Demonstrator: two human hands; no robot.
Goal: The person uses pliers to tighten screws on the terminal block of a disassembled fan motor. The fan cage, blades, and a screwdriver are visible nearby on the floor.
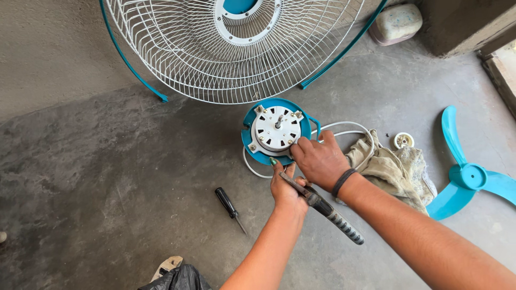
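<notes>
Clutter surrounds the centre-frame fan motor (pixel 277 130): wire guard (pixel 236 48) above, rag (pixel 392 169) and blade (pixel 470 177) right, loose screwdriver (pixel 230 207) lower left. Motor shows white vented face in blue housing. Right hand (pixel 320 161) fingers curl on its rim; left hand (pixel 287 188) grips a grey-handled tool (pixel 322 207).

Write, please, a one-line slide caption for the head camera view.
Both hands on a fan motor: right hand steadies it, left hand holds pliers; screwdriver on floor.

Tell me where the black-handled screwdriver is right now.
The screwdriver lies on the concrete floor just left of the left hand, below the fan motor.
</notes>
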